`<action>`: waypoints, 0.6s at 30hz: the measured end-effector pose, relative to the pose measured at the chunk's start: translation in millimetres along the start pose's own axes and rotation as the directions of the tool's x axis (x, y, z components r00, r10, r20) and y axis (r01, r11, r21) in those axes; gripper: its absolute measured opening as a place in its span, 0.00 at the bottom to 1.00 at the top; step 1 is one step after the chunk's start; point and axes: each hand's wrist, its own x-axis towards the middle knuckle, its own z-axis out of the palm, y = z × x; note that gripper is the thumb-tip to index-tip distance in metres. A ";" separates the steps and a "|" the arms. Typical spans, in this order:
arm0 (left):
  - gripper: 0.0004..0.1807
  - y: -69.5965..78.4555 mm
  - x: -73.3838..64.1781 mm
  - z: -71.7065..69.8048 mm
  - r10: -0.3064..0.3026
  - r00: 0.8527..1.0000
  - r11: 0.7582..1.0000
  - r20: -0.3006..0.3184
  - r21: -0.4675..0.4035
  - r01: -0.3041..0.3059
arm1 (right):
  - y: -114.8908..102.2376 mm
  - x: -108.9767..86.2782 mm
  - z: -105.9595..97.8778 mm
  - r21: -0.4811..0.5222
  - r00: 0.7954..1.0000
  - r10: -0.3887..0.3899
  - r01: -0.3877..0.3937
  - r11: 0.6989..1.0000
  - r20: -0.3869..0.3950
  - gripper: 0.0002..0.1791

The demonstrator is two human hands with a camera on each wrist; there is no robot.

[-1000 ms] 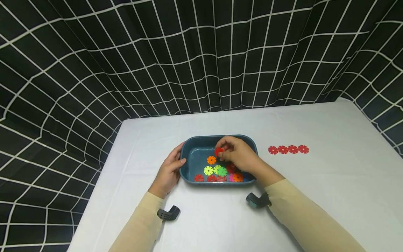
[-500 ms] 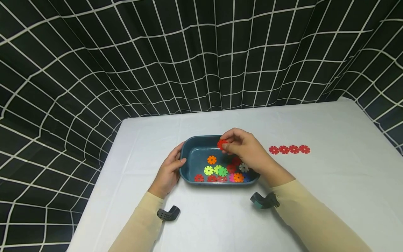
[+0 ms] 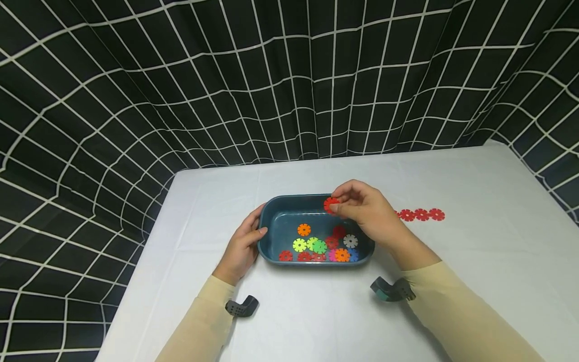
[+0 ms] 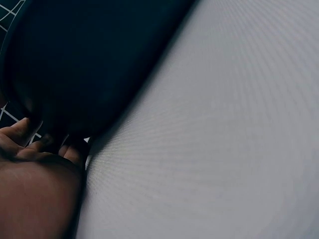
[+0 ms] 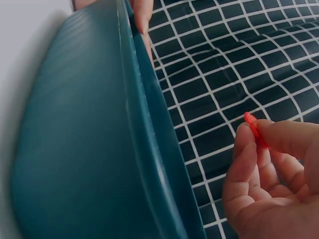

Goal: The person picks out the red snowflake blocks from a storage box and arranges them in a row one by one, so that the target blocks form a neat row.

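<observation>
"Looking at the right hand (image 3: pixel 368 211), what do you see?"

"Thumb and fingertips are pinched together on a red disc (image 3: pixel 331 205) with a notched edge. From the head view it appears over the far, right part of the blue tray (image 3: pixel 282 223); from the right wrist it hangs clear of the rim, seen nearly edge-on."

"And the left hand (image 3: pixel 244 246)?"

"Clamped on the tray's left end, thumb over the rim and fingers outside it. The left wrist view is dark, but fingers show against the tray's outer side."

"What lies inside?"

"More notched discs, mostly toward the near side and the right. An orange disc (image 3: pixel 304 230) sits farthest left of centre, with a yellow disc (image 3: pixel 299 245) and a green disc (image 3: pixel 319 246) nearer. A grey disc (image 3: pixel 350 241) is at the right, a blue disc (image 3: pixel 353 255) near it, and several red ones lie along the near wall."

"Anything outside the tray?"

"A row of red discs (image 3: pixel 421 215), edge to edge on the white table (image 3: pixel 497 221), right of the tray. Its left end is partly hidden by the right hand."
</observation>
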 end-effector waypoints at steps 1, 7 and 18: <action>0.33 -0.1 -0.1 -0.2 -0.001 1.000 1.000 0.000 -0.001 0.001 | 0.6 -0.4 -1.8 -0.015 1.000 0.007 -0.007 1.000 -0.010 0.13; 0.33 0.0 -0.3 -1.0 -0.007 1.000 1.000 -0.008 0.002 0.007 | 4.7 -5.4 -11.9 -0.075 0.999 0.038 -0.041 0.996 -0.036 0.14; 0.32 3.6 -0.7 2.9 -0.017 1.000 1.000 -0.016 0.007 0.017 | 24.1 -26.9 -50.6 -0.111 0.998 0.029 -0.035 0.993 -0.056 0.15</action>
